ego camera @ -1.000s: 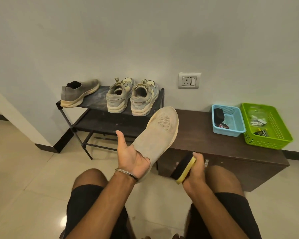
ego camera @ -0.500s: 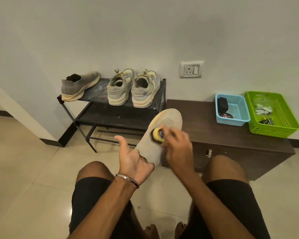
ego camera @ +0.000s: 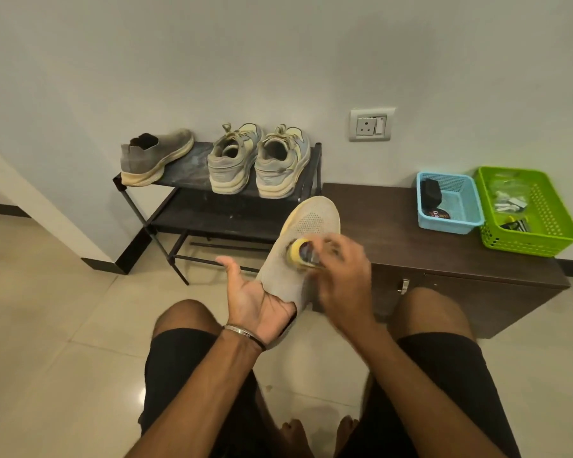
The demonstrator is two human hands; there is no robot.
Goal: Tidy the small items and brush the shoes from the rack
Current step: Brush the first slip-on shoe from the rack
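Four shoes are in view: one grey slip-on and two laced sneakers, the left one and the right one, stand on the top shelf of one black rack, and one grey slip-on is held up. There is one brush. Two baskets sit on one dark worktop: one blue, one green. One wall socket shows. Two hands are visible, left and right.

Home entryway, by the shoe rack

A metal shoe rack with worn sneakers stands at 12 o'clock against a plain wall; a low dark cabinet at 2 o'clock; glossy tiled floor below.
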